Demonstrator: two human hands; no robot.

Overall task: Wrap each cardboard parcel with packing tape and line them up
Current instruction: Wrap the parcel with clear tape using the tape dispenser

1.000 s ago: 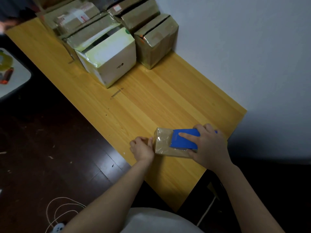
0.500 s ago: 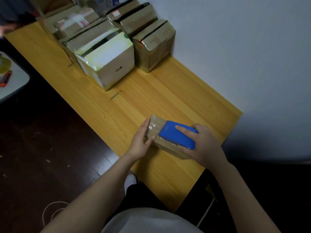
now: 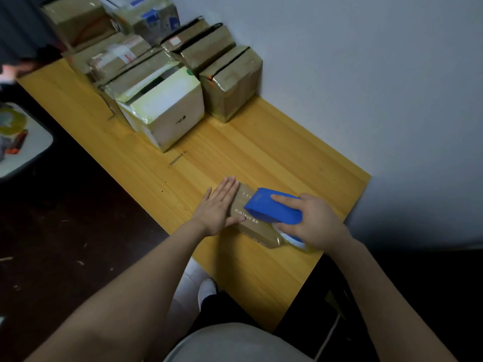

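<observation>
A small brown cardboard parcel (image 3: 254,227) printed with pale lettering lies near the right end of the wooden table (image 3: 261,158). My left hand (image 3: 218,207) lies flat with straight fingers on the parcel's left end. My right hand (image 3: 312,222) grips a blue tape dispenser (image 3: 274,208) that sits on top of the parcel, index finger stretched along its top. A clear, shiny tape layer shows on the parcel's near right corner.
Several taped parcels stand in rows at the table's far end, among them a white box (image 3: 167,111) and a brown box (image 3: 231,83) by the grey wall. A white stool (image 3: 23,142) with tape rolls stands left over the dark floor.
My left hand moved from the parcel's left edge onto its top and flattened. The parcel has turned so its lettered face is up, and the dispenser shifted right along it.
</observation>
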